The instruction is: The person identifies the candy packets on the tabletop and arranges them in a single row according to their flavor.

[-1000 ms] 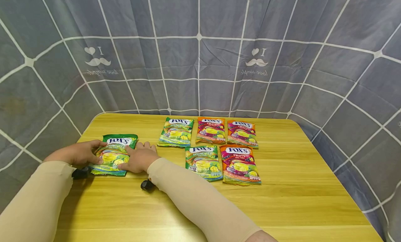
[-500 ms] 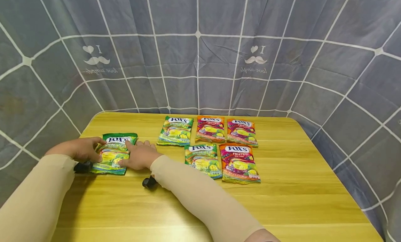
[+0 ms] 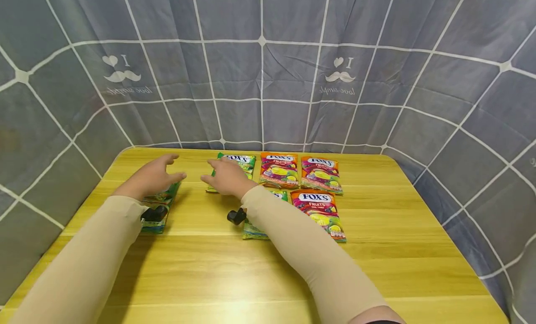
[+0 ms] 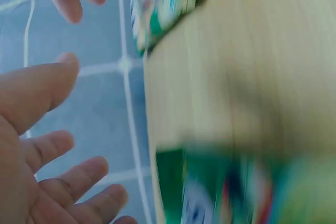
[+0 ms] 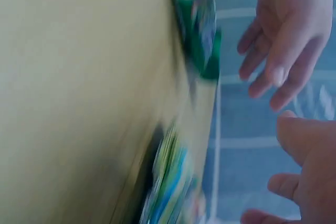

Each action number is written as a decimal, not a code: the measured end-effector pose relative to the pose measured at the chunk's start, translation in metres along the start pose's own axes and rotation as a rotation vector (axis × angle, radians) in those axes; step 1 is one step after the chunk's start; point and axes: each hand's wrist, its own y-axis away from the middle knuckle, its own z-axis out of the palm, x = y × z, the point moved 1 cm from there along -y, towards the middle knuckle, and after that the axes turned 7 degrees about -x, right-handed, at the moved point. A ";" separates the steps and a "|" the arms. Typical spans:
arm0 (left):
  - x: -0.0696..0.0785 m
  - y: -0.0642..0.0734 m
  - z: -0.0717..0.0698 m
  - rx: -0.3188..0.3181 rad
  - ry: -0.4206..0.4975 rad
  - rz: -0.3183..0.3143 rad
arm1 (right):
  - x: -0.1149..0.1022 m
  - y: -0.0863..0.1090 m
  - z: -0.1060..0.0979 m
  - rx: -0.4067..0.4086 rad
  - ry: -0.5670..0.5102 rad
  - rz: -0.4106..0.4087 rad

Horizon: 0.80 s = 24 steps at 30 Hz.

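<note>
Both hands are raised over the wooden table with fingers spread and nothing held. My left hand hovers above a green Fox's Spring Tea candy bag, which the hand and its wrist camera partly cover. In the left wrist view that bag is blurred below the open fingers. My right hand is in front of another green bag in the back row and overlaps it. The right sleeve hides much of a third green bag. In the right wrist view the two hands face each other across a gap.
Orange-red Fox's Fruits bags lie to the right: one at back centre, one at back right, one in front, partly behind the sleeve. A grey checked curtain stands right behind the table's far edge.
Both hands have let go of the left green candy bag and lifted. They have moved right, the right hand now over the middle bags. The bags keep their places.
</note>
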 end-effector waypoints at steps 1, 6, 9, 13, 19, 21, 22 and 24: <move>0.006 -0.006 0.004 0.002 0.020 0.008 | 0.010 -0.001 -0.001 0.007 -0.011 0.023; 0.029 -0.034 0.024 0.005 0.077 0.048 | 0.051 -0.004 -0.003 0.022 -0.106 0.129; 0.039 -0.048 0.034 -0.006 0.098 0.055 | 0.067 -0.004 -0.001 0.016 -0.151 0.170; 0.046 -0.061 0.043 -0.033 0.118 0.054 | 0.079 -0.003 0.000 -0.015 -0.162 0.211; 0.046 -0.076 0.057 -0.087 0.059 0.024 | 0.082 -0.002 0.001 -0.120 -0.043 0.215; 0.046 -0.079 0.061 -0.094 0.015 0.016 | 0.081 -0.002 0.000 -0.142 -0.004 0.212; 0.047 -0.080 0.062 -0.093 -0.003 0.012 | 0.081 -0.001 -0.001 -0.150 0.008 0.211; 0.049 -0.081 0.063 -0.084 -0.017 0.009 | 0.080 0.000 -0.002 -0.161 0.019 0.213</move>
